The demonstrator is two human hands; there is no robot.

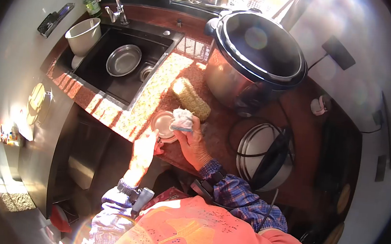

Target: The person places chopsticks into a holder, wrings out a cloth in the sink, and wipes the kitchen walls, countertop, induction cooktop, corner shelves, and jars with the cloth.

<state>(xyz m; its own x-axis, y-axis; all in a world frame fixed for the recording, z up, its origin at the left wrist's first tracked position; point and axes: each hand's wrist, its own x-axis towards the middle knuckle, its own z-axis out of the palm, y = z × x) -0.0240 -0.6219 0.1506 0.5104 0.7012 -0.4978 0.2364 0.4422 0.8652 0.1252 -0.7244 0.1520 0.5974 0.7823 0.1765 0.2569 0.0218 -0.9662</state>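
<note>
My right hand (194, 145) is closed around a crumpled white cloth (182, 120) with a bluish edge, over the right side of a small round lid (160, 121). The lid is pale with a ringed rim and lies at the counter's front edge. My left hand (144, 149), bright in the sun, pinches the lid's near rim, where a small pink piece (158, 148) shows beside the fingers. Just beyond the cloth rests a dried loofah (191, 98), long and straw-coloured.
A large electric pressure cooker pot (223, 71) stands open behind the loofah. Its metal lid (246, 160) with a black handle lies to the right, a dark cord across it. Left is a black sink (114, 88) with a metal bowl (123, 61), a faucet (117, 15) and a cream bucket (83, 36).
</note>
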